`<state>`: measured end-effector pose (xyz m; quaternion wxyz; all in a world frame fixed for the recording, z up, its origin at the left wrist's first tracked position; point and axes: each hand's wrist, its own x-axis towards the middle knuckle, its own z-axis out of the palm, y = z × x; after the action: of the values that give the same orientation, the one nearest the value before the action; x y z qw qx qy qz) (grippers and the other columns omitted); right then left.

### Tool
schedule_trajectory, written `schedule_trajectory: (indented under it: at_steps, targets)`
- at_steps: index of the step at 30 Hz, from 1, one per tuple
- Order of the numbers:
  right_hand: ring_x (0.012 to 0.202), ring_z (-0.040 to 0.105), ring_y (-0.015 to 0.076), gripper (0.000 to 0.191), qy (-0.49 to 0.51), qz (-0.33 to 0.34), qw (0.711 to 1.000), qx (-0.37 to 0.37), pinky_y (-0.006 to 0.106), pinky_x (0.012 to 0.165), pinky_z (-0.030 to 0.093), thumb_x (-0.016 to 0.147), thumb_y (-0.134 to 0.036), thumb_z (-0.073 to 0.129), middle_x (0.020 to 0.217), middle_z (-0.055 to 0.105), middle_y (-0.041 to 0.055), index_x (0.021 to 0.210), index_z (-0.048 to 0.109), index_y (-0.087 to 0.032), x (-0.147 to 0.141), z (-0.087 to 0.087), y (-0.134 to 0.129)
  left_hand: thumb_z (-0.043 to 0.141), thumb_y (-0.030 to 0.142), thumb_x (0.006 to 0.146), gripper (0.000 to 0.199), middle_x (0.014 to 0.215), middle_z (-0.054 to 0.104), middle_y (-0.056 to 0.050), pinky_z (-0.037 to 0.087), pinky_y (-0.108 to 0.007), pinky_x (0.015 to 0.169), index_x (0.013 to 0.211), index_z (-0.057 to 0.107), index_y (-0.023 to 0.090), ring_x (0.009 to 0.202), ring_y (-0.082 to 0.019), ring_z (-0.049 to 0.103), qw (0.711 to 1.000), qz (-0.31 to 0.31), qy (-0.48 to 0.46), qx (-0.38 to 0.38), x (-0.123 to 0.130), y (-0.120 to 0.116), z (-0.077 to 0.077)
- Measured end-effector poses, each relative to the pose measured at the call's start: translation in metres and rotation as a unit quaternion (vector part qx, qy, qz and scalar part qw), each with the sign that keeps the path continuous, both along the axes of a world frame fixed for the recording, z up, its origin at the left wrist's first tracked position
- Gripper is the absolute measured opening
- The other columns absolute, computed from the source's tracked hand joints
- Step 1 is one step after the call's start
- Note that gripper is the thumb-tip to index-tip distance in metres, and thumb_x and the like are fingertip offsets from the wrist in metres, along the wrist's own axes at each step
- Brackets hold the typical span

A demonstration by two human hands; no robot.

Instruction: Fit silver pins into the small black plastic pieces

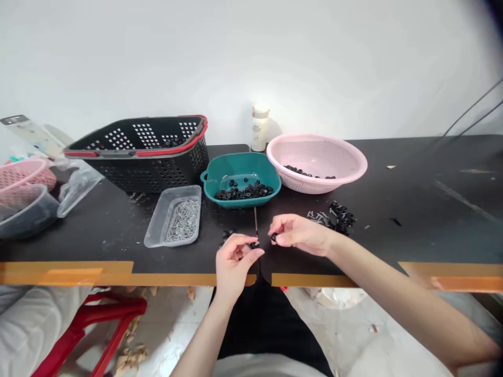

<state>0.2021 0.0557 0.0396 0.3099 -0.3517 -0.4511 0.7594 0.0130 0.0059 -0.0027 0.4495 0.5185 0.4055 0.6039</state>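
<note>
My left hand (237, 257) pinches a small dark part with a pale bit (255, 244) between thumb and fingertips, above the table's front edge. Just to its right, my right hand (295, 230) is closed on a small round black part (274, 237). The two hands are close but apart. Behind my left hand lie a few loose black parts (227, 234). Beyond my right hand rests a pile of black parts (342, 217), with several silver screw-like pieces (319, 217) beside it. A clear tray (151, 234) of small silver metal pieces (184, 220) stands left of my left hand.
A teal basin (241, 161) and a pink colander (356, 163) hold black parts. Left of them is a black basket (157, 175) with red-trimmed handles. A white bottle (260, 130) stands by the wall. At far left are a pink basket (29, 170) and clear bowl (35, 214).
</note>
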Motion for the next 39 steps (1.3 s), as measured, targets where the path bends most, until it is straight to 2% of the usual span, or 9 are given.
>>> schedule_trajectory:
  at_steps: [3,5,9,17,24,28,32,35,39]
  targets:
    - [0.047,0.046,0.0024,0.038,0.052,-0.025,0.997,-0.054,0.012,0.042,0.031,0.057,-0.034,0.091,0.059,0.059,-0.0047,0.068,0.06,-0.014,-0.014,-0.015,-0.001,0.078,0.019,0.067,0.026,0.078,0.065,0.0,0.049,-0.019,0.053,0.092,0.07,0.019,0.053,-0.007,0.054,1.0,0.024,-0.004,-0.008,0.002,-0.002,-0.002]
    - [0.046,0.045,0.0022,0.039,0.054,-0.029,0.996,-0.061,0.011,0.041,0.03,0.064,-0.04,0.087,0.056,0.057,-0.0051,0.068,0.057,-0.015,-0.018,-0.021,-0.003,0.079,0.019,0.067,0.03,0.077,0.067,0.0,0.051,-0.018,0.053,0.094,0.068,0.019,0.054,-0.007,0.056,0.999,0.034,0.002,-0.01,0.003,-0.003,-0.001]
    - [0.043,0.045,0.0031,0.042,0.058,-0.02,0.995,-0.076,0.012,0.04,0.033,0.069,-0.048,0.082,0.054,0.055,-0.0051,0.066,0.054,-0.016,-0.022,-0.025,-0.009,0.078,0.022,0.071,0.014,0.074,0.066,0.0,0.05,-0.016,0.05,0.08,0.068,0.018,0.055,-0.008,0.058,0.996,0.041,0.078,0.029,0.006,-0.005,0.003]
    - [0.04,0.041,0.0027,0.043,0.059,0.012,0.995,-0.076,0.012,0.036,0.03,0.073,-0.046,0.079,0.049,0.05,-0.007,0.064,0.051,-0.016,-0.024,-0.026,-0.012,0.077,0.024,0.074,0.012,0.073,0.068,-0.001,0.053,-0.017,0.052,0.082,0.071,0.017,0.06,-0.01,0.064,0.98,0.075,0.149,0.108,0.009,-0.01,0.001]
    - [0.036,0.038,0.0027,0.044,-0.011,0.018,1.0,-0.01,0.012,0.034,0.028,0.076,-0.052,0.074,0.046,0.049,-0.0068,0.063,0.053,-0.015,-0.025,-0.026,-0.014,0.076,0.023,0.076,0.009,0.076,0.069,-0.002,0.055,-0.017,0.057,0.082,0.073,0.016,0.065,-0.011,0.065,0.973,0.093,0.167,0.132,0.012,-0.013,0.002]
    - [0.035,0.042,0.004,0.048,-0.054,-0.01,0.997,0.046,0.014,0.034,0.033,0.076,-0.054,0.073,0.045,0.053,-0.0047,0.058,0.051,-0.016,-0.028,-0.026,-0.015,0.075,0.021,0.077,0.007,0.074,0.069,-0.002,0.055,-0.017,0.058,0.083,0.074,0.018,0.064,-0.01,0.065,0.976,0.094,0.167,0.105,0.011,-0.013,0.002]
    - [0.043,0.055,0.0084,0.048,-0.07,-0.037,0.995,0.061,0.018,0.041,0.045,0.083,-0.06,0.061,0.054,0.063,0.0015,0.07,0.063,-0.013,-0.022,-0.017,-0.014,0.076,0.023,0.074,0.012,0.074,0.068,-0.001,0.055,-0.019,0.053,0.086,0.075,0.019,0.058,-0.011,0.064,0.99,0.083,0.105,0.039,0.008,-0.01,0.003]
    - [0.06,0.064,0.0114,0.032,-0.077,-0.051,0.986,0.139,0.023,0.06,0.055,0.077,-0.043,0.076,0.073,0.069,0.003,0.091,0.071,-0.015,-0.012,-0.009,-0.013,0.078,0.024,0.07,0.013,0.069,0.065,0.001,0.055,-0.018,0.047,0.082,0.075,0.019,0.051,-0.009,0.061,0.997,0.072,0.028,-0.023,0.006,-0.008,0.006]
    - [0.079,0.066,0.0151,0.035,-0.079,-0.005,0.961,0.265,0.027,0.072,0.056,0.074,-0.026,0.08,0.093,0.068,0.0045,0.107,0.073,-0.022,-0.003,-0.004,-0.015,0.08,0.02,0.065,0.013,0.062,0.063,0.003,0.055,-0.018,0.045,0.076,0.074,0.017,0.046,-0.008,0.059,0.997,0.058,-0.01,-0.047,0.007,-0.007,0.009]
